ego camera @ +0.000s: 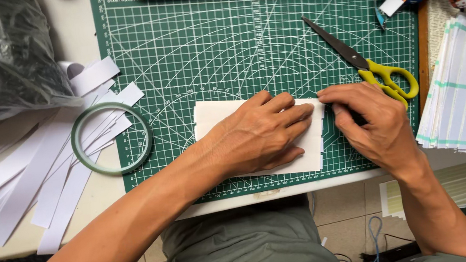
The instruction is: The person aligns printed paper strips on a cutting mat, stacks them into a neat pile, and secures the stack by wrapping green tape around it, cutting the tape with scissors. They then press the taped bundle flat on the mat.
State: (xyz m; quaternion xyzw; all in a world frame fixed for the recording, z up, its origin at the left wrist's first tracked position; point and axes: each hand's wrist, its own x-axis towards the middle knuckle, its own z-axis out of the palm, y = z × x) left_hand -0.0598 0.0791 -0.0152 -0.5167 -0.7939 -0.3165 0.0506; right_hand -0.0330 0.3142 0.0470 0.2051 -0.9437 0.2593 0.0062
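Now, on the counter [80,46] I see the green cutting mat [224,50], and on its near half lies the white paper stack [214,115]. My left hand [257,137] lies flat on the stack, fingers [295,112] spread and pressing it down. My right hand [376,126] pinches the stack's right edge, fingertips closed on it. Just beyond that hand lie the yellow-handled scissors [381,73]; it hides part of their handles. The tape ring [112,138] rests on loose paper strips [33,177] at left.
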